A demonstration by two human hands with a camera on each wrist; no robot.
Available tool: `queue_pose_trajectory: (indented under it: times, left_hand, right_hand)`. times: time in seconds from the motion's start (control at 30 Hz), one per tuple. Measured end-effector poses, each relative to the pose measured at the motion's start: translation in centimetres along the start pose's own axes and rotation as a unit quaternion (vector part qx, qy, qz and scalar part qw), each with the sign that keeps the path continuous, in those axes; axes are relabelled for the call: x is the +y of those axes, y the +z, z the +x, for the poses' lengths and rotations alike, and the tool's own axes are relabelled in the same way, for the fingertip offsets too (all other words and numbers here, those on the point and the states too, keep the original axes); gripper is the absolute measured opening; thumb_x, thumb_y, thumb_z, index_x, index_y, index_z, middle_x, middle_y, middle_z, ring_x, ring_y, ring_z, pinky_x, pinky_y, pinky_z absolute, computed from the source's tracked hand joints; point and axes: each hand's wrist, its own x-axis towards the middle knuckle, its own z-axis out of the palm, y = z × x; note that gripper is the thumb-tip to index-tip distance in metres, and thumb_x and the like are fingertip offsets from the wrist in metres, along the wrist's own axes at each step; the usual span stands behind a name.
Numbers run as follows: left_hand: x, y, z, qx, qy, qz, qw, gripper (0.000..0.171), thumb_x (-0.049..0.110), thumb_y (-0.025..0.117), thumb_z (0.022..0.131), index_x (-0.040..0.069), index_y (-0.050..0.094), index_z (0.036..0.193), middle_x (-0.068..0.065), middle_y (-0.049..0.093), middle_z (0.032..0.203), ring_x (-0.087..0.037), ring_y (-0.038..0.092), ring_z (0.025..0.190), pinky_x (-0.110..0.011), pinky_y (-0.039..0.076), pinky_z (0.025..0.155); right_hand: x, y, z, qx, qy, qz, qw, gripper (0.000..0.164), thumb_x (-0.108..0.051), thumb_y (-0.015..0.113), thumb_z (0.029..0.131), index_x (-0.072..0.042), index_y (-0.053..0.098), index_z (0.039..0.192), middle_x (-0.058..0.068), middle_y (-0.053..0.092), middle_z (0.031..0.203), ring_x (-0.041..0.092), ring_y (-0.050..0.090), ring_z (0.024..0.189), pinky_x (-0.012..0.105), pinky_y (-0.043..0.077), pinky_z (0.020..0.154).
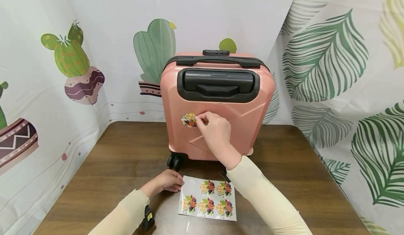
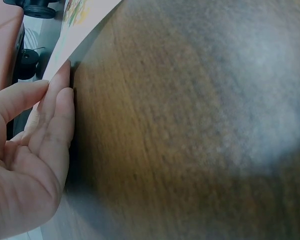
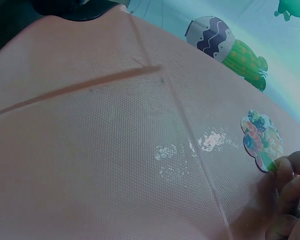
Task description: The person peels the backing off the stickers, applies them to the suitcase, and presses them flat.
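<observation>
A pink suitcase [image 1: 227, 122] stands upright on the table with its handle side facing me. My right hand [image 1: 215, 129] pinches the edge of a colourful fruit sticker [image 1: 188, 120] between thumb and forefinger, right at the left part of the suitcase's face. In the right wrist view the sticker [image 3: 260, 140] lies close over the textured pink shell, fingertips on its edge. Low in front of the suitcase, my left hand [image 1: 168, 181] pinches the left edge of a white sticker sheet [image 1: 192, 187]. Several fruit stickers show on that sheet; its upper left spot is bare.
The brown wooden table [image 1: 126, 150] lies under everything. A black wheel [image 1: 174, 160] of the suitcase stands just behind the left hand. Behind hangs a white cloth [image 1: 120, 52] printed with cacti and leaves. A black band [image 1: 147, 218] is on the left wrist.
</observation>
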Motion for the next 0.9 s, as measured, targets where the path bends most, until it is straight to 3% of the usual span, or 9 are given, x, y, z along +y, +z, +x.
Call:
queue_pose_trajectory:
  times: [0.67, 0.9]
  left_hand:
    - [0.03, 0.19, -0.07, 0.005, 0.001, 0.002, 1.0, 0.01, 0.003, 0.069, 0.092, -0.004, 0.072, 0.098, -0.001, 0.069, 0.075, -0.009, 0.064, 0.065, -0.027, 0.06, 0.067]
    - [0.26, 0.12, -0.16, 0.004, -0.001, 0.002, 1.0, 0.009, 0.004, 0.069, 0.092, -0.004, 0.072, 0.097, 0.0, 0.069, 0.074, -0.009, 0.064, 0.065, -0.027, 0.059, 0.066]
  right_hand:
    - [0.74, 0.45, -0.71, 0.027, -0.025, 0.013, 0.999, 0.011, -0.02, 0.077, 0.092, -0.009, 0.078, 0.091, 0.004, 0.076, 0.076, 0.016, 0.069, 0.063, 0.031, 0.051, 0.052]
    - [0.83, -0.12, -1.03, 0.016, -0.003, 0.08, 0.997, 0.011, -0.018, 0.077, 0.091, -0.008, 0.076, 0.093, 0.005, 0.075, 0.077, 0.016, 0.068, 0.066, 0.031, 0.055, 0.06]
